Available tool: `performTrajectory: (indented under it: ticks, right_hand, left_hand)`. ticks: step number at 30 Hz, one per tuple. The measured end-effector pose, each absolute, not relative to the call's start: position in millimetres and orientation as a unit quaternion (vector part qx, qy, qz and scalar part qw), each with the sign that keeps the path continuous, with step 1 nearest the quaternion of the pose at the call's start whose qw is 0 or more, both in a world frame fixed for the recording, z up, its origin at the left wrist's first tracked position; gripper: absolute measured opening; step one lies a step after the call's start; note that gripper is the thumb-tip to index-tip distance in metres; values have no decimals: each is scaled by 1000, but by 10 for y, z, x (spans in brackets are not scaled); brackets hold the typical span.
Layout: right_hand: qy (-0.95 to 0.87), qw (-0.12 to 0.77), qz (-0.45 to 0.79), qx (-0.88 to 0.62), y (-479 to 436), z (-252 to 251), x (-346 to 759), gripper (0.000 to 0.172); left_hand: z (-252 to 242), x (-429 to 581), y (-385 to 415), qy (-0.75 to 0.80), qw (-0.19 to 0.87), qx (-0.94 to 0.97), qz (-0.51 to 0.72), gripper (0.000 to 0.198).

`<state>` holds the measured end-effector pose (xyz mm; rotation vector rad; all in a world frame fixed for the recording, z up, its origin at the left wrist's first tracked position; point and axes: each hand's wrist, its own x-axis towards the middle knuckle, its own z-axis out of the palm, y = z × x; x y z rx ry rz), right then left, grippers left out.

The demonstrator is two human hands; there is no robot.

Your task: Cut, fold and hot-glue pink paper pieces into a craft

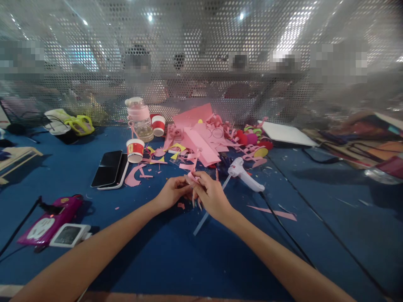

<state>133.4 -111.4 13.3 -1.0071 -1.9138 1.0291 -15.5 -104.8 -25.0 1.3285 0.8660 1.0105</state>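
My left hand (175, 191) and my right hand (210, 193) meet over the blue table (176, 260), fingers closed round a small piece of pink paper (192, 178). Its lower part is hidden behind my fingers. Just right of my right hand lies a white hot glue gun (244, 174), with a long clear glue stick (200, 224) running out of it under my wrist. Beyond my hands, pink paper strips and sheets (201, 144) lie in a loose heap with yellow scraps (176, 149) among them.
Two paper cups (135, 151) and a pink-banded bottle (139, 119) stand left of the heap. Nearer are a black phone (107, 167), a purple power strip (52, 222) and a white device with a screen (69, 235). The glue gun's black cord (285, 228) crosses the right side. A perforated metal screen (201, 50) closes the back.
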Motion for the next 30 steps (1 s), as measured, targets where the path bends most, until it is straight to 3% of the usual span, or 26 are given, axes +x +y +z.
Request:
performTrajectory:
  ticks: [12,18,24,27,30]
  right_hand:
    - [-737,318,431,-413,-1067,253,1301,20]
    - [-740,413,373,-378,-1131,261,1406,29]
    - [-585,589,406,-382,-1023,89,1460,45]
    - [-588,558,422,-405,-944,91,1467,39]
    - [-628,454,482,-409,-951,149,1450,36]
  left_hand:
    - [-270,-163,-1041,377,605,566,414,39]
    - [-161,-172,-1058,382,629,532,418,44]
    - [-100,-201,-1086,368,651,510,424,42]
    - [-89,-205,-1095,363,658,502,428,42]
    - [-67,-204,-1106,357,665,500,425,42]
